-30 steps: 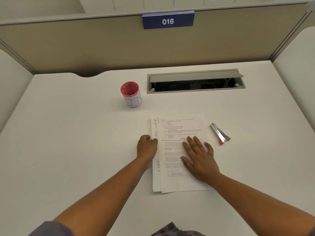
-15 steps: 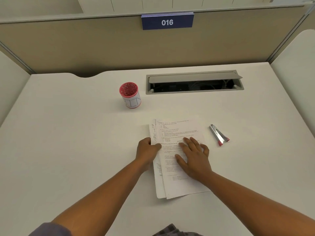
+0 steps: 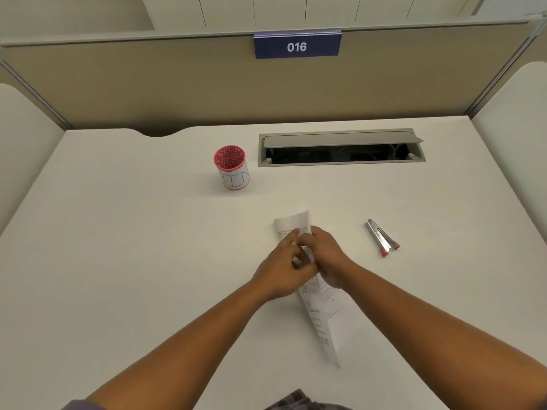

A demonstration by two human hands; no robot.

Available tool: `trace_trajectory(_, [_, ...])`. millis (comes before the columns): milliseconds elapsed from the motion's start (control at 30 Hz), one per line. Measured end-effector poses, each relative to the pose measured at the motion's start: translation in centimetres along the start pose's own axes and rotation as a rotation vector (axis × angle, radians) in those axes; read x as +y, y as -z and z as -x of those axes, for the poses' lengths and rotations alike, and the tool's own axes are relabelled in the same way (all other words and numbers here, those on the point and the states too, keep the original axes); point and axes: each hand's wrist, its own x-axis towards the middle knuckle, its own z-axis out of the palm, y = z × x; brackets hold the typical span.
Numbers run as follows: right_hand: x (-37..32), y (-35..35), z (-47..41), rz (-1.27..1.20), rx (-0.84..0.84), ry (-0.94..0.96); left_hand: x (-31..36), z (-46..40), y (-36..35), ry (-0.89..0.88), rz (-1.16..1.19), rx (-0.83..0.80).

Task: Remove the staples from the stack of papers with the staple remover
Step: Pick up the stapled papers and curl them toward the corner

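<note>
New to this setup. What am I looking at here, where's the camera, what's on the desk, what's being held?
No machine here: a person works with bare hands, and the single camera sits on their head, looking forward and down. The left hand and right hand together have a grip on the stack of papers, lifted and curled off the white desk. The staple remover lies untouched to the right. A red cup stands farther back, beside an open cable hatch.
</note>
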Motion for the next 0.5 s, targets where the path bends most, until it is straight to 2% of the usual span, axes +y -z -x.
trace_trajectory(67, [0.1, 0.7, 0.1, 0.021, 0.022, -0.03, 0.0, -0.1, 0.8, 0.01, 0.094, -0.006])
trace_trajectory(133, [0.5, 1.2, 0.1, 0.006, 0.014, -0.059, -0.4, -0.5, 1.7, -0.015, 0.128, 0.097])
trace_trajectory(200, [0.9, 1.7, 0.1, -0.002, -0.012, -0.089, -1.2, -1.0, 2.8, -0.056, 0.056, 0.233])
trace_trajectory(233, [1.0, 1.9, 0.1, -0.004, -0.028, -0.105, -1.5, -1.3, 3.4, -0.055, -0.021, 0.245])
trace_trajectory(400, [1.2, 2.6, 0.3, -0.01, -0.15, -0.149, -1.7, -2.4, 6.5, 0.059, -0.387, -0.014])
trace_trajectory(500, [0.8, 3.2, 0.6, 0.022, -0.208, -0.157, -1.9, -2.7, 7.8, 0.085, -0.378, -0.087])
